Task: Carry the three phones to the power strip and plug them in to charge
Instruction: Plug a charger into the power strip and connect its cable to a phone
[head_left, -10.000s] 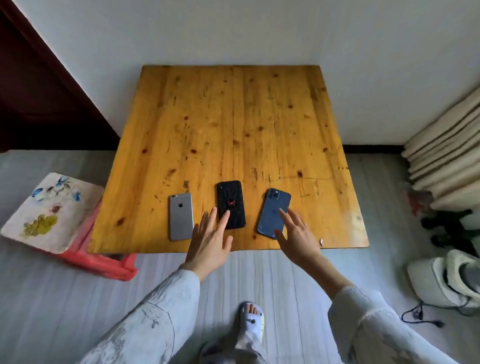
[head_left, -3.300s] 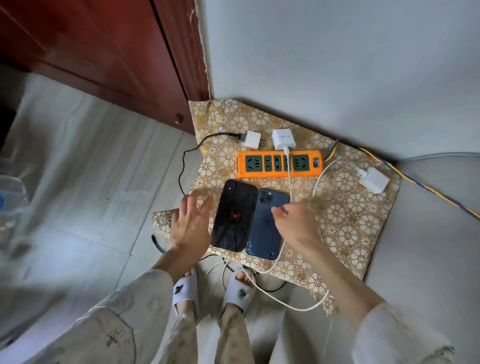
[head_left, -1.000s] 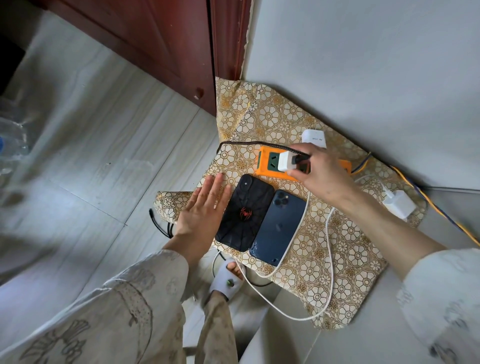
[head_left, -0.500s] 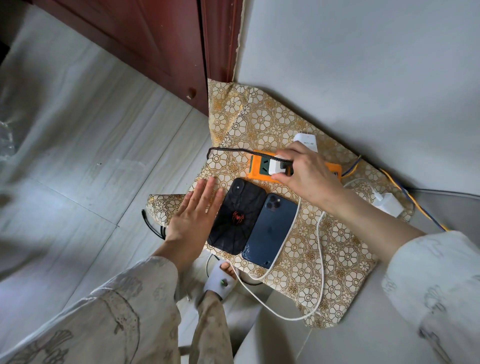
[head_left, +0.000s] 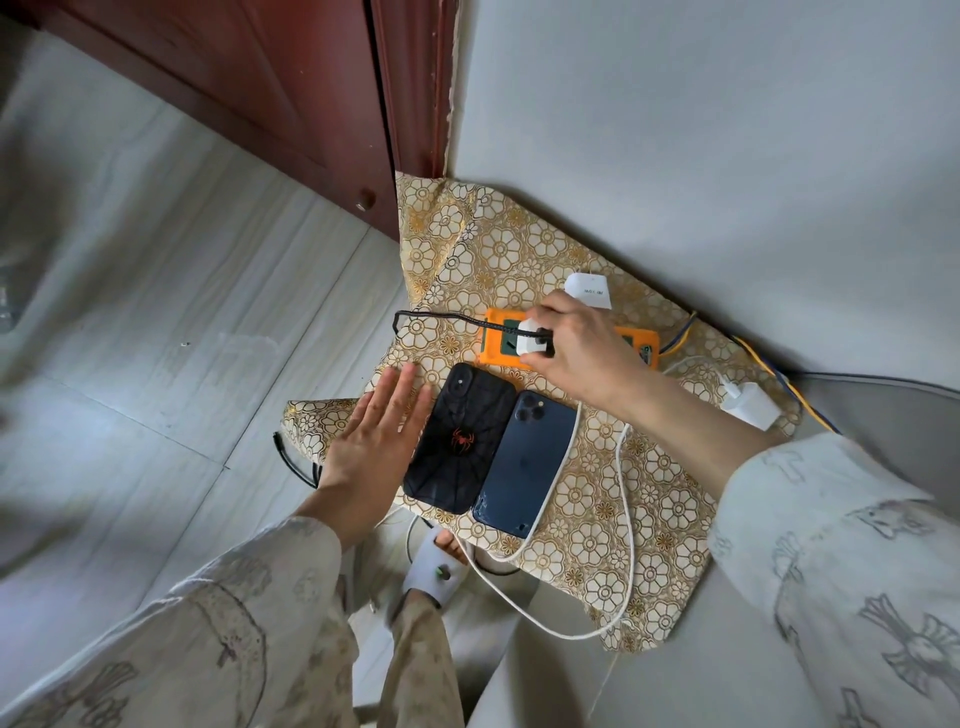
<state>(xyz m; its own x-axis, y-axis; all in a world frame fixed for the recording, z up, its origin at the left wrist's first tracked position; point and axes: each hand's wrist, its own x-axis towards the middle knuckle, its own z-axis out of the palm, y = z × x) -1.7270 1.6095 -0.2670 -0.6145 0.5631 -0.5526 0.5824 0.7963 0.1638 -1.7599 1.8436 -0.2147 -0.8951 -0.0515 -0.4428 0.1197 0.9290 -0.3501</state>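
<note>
On a gold flower-patterned cloth lie a black phone with a red spider and, touching its right side, a dark blue phone, both face down. Behind them sits the orange power strip. My right hand grips a small white charger with a black cable over the strip's left sockets. My left hand lies flat with straight fingers on the cloth, just left of the black phone; what lies under it is hidden. I see no third phone.
Two more white chargers lie on the cloth: one behind the strip, one at the right with a white cable looping forward. A red-brown door and grey wall stand behind. My slippered foot is below the phones.
Ten seconds ago the phones lay on a wooden table; now two lie on the cloth. Over the last second my right hand keeps the white charger at the strip's left sockets; left hand unmoved.
</note>
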